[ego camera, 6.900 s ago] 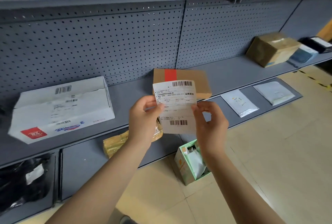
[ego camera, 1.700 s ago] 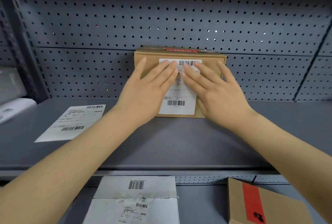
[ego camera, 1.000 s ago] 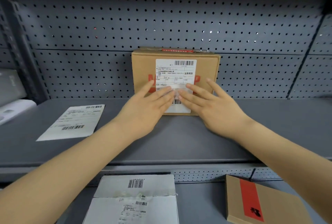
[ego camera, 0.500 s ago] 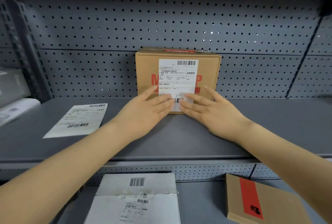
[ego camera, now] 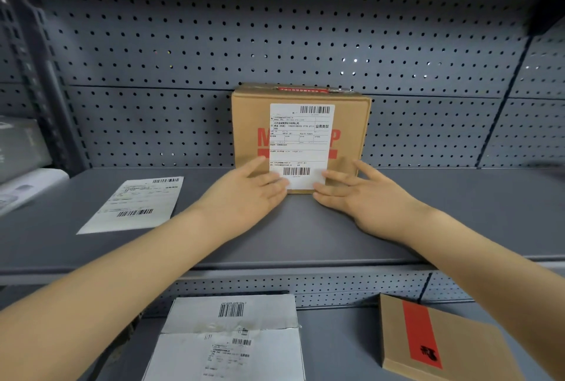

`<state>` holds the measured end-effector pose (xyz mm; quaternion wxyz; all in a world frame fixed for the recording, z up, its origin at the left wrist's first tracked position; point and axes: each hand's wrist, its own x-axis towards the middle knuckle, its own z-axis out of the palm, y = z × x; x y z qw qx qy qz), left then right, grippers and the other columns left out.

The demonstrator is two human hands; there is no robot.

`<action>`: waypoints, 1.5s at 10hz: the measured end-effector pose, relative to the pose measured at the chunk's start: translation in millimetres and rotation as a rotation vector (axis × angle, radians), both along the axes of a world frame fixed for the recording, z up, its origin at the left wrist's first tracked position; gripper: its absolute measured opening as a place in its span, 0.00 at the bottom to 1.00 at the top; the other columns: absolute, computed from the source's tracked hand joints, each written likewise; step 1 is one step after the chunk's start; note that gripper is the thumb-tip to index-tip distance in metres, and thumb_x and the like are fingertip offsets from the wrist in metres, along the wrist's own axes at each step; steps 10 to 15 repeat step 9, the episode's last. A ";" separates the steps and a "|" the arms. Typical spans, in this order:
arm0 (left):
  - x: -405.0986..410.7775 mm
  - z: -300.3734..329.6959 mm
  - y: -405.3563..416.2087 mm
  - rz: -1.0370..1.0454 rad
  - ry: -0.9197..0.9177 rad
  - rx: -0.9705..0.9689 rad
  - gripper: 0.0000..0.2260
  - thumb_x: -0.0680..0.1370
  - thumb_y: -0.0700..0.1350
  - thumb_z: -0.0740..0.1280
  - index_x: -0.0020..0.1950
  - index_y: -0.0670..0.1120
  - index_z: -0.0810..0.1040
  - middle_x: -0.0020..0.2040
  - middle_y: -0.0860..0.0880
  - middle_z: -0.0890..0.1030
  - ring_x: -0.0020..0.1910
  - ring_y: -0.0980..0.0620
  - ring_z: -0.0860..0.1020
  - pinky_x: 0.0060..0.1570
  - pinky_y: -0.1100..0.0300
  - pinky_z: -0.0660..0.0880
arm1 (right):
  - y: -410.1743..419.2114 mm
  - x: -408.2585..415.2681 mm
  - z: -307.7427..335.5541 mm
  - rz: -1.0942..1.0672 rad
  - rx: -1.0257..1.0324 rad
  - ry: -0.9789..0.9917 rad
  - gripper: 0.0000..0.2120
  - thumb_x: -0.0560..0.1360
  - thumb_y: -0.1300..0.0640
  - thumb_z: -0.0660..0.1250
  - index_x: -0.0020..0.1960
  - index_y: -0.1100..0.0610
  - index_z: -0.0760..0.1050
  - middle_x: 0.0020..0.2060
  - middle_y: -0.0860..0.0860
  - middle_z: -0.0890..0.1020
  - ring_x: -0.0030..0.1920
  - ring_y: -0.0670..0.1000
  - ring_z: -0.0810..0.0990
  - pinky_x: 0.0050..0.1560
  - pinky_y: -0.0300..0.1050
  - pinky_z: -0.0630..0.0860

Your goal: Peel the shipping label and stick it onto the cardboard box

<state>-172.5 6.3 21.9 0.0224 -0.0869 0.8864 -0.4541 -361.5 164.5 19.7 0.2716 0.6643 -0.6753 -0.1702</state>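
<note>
**My hands have slid down to the label's bottom corners**

The shipping label (ego camera: pixel 301 145) sits flat on the front face of the cardboard box (ego camera: pixel 250 123), which stands upright on the grey shelf (ego camera: pixel 305 227) against the pegboard back (ego camera: pixel 275 28). Half a second ago my fingertips met over the lower barcode; now they have parted, and that barcode shows in full. My left hand (ego camera: pixel 247 194) lies flat, fingers spread loosely, tips touching the label's lower left corner. My right hand (ego camera: pixel 363 194) mirrors it at the lower right corner, fingers apart, gripping nothing. The peeled backing sheet (ego camera: pixel 134 204) lies where it was, well to the left on the shelf. Below, a white carton (ego camera: pixel 232 341) and a flat brown parcel (ego camera: pixel 440 341) rest on the lower shelf.
</note>
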 end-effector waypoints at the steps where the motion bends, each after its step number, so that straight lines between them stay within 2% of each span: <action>1: -10.4 -2.5 0.7 -0.038 -0.037 -0.018 0.27 0.81 0.42 0.56 0.77 0.46 0.47 0.79 0.50 0.48 0.77 0.50 0.49 0.72 0.46 0.39 | -9.3 16.8 6.1 -0.046 0.100 -0.107 0.26 0.80 0.61 0.47 0.77 0.47 0.53 0.77 0.42 0.52 0.77 0.49 0.46 0.73 0.56 0.38; 3: -9.6 4.1 -0.5 0.105 -0.123 0.028 0.28 0.82 0.46 0.54 0.77 0.50 0.41 0.78 0.55 0.43 0.77 0.53 0.46 0.72 0.47 0.40 | -15.1 22.7 11.2 -0.136 0.142 -0.118 0.28 0.80 0.62 0.47 0.77 0.45 0.50 0.78 0.41 0.50 0.77 0.48 0.45 0.73 0.59 0.38; 5: 6.2 9.4 -9.8 0.163 -0.112 0.085 0.28 0.82 0.43 0.52 0.77 0.52 0.40 0.78 0.56 0.40 0.77 0.54 0.43 0.72 0.47 0.39 | 1.4 19.6 17.0 -0.235 0.163 -0.145 0.31 0.78 0.65 0.49 0.76 0.44 0.51 0.77 0.39 0.51 0.77 0.45 0.44 0.73 0.58 0.38; 8: 20.7 8.2 -9.2 0.139 -0.044 0.123 0.27 0.82 0.41 0.51 0.77 0.51 0.43 0.79 0.55 0.44 0.77 0.53 0.45 0.72 0.46 0.40 | 4.4 25.5 12.8 -0.275 0.126 -0.177 0.30 0.78 0.66 0.50 0.76 0.46 0.53 0.77 0.41 0.52 0.77 0.46 0.46 0.74 0.56 0.42; 9: 27.3 11.6 -3.1 0.128 0.019 0.130 0.26 0.81 0.40 0.53 0.78 0.49 0.48 0.79 0.51 0.47 0.77 0.51 0.46 0.72 0.45 0.40 | 5.1 29.8 11.1 -0.262 0.081 -0.189 0.31 0.76 0.68 0.51 0.76 0.47 0.55 0.77 0.43 0.55 0.77 0.48 0.49 0.74 0.55 0.45; 15: 27.3 11.6 -3.1 0.128 0.019 0.130 0.26 0.81 0.40 0.53 0.78 0.49 0.48 0.79 0.51 0.47 0.77 0.51 0.46 0.72 0.45 0.40 | 5.1 29.8 11.1 -0.262 0.081 -0.189 0.31 0.76 0.68 0.51 0.76 0.47 0.55 0.77 0.43 0.55 0.77 0.48 0.49 0.74 0.55 0.45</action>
